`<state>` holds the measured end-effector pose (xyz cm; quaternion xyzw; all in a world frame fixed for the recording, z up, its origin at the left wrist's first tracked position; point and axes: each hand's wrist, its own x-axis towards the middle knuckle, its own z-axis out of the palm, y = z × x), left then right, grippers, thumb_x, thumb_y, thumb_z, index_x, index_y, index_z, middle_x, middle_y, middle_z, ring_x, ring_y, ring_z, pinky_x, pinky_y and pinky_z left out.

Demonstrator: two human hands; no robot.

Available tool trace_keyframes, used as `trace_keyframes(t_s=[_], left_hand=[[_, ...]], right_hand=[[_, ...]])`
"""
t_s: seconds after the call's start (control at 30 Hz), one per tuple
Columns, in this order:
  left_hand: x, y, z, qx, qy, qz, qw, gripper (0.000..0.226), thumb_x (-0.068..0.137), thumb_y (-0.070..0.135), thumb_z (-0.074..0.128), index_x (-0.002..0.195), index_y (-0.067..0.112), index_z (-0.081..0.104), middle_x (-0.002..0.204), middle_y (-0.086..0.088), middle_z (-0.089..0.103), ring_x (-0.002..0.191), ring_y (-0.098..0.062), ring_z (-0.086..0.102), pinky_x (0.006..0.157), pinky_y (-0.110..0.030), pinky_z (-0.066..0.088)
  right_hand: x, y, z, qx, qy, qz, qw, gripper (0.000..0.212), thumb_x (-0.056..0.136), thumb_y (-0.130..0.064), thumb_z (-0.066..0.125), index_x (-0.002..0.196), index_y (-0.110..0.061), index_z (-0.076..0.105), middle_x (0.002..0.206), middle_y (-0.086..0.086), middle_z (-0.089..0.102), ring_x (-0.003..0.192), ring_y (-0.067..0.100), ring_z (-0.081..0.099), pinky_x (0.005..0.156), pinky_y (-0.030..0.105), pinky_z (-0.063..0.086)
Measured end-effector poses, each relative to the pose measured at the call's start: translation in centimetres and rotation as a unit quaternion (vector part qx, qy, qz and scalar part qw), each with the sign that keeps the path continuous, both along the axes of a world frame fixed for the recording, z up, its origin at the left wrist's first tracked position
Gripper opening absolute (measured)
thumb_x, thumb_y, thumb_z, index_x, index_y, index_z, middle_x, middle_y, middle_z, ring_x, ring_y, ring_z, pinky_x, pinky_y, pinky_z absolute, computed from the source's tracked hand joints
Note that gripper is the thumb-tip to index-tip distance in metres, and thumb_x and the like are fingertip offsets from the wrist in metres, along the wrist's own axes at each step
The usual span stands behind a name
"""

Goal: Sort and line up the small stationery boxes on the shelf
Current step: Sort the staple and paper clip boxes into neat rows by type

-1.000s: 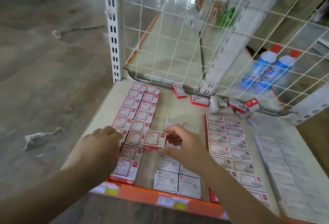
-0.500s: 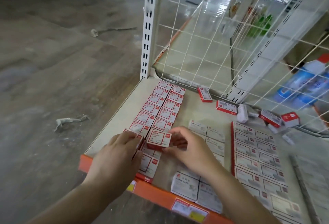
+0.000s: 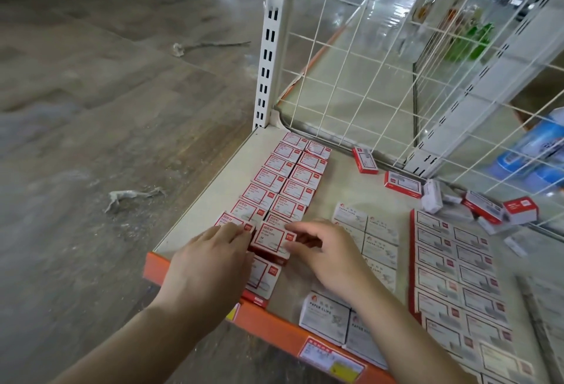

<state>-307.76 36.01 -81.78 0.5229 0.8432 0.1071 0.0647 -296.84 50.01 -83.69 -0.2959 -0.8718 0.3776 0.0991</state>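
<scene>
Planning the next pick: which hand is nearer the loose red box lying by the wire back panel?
Right. The right hand lies closer below the loose red box; the left hand is farther left.

Both hands on red box atop L rows; R hand pinches it, L hand alongside.

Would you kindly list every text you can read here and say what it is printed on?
"PAPER CLIPS": white boxes at the shelf front, and again on those behind.
Red-bordered boxes: print too small to read.
Box between the two hands: blurred.
Price tag on the orange shelf edge: unreadable.
</scene>
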Motion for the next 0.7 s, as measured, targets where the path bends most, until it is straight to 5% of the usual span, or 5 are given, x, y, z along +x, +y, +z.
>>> trace_keyframes(t_s=[0.7], left_hand=[[-0.3,-0.13,-0.19,-0.013,0.003,-0.023,1.0,0.045,0.098,0.04,0.029,0.143,0.044,0.022,0.145,0.012,0.03,0.131,-0.009,0.033,0.096,-0.022,0.041]], right_hand=[[-0.32,-0.35,0.44,-0.018,-0.019,0.029,0.999,0.032,0.085,-0.026,0.064,0.117,-0.03,0.062,0.088,-0.023,0.05,0.081,-0.012,0.049,0.071,-0.001,0.036]])
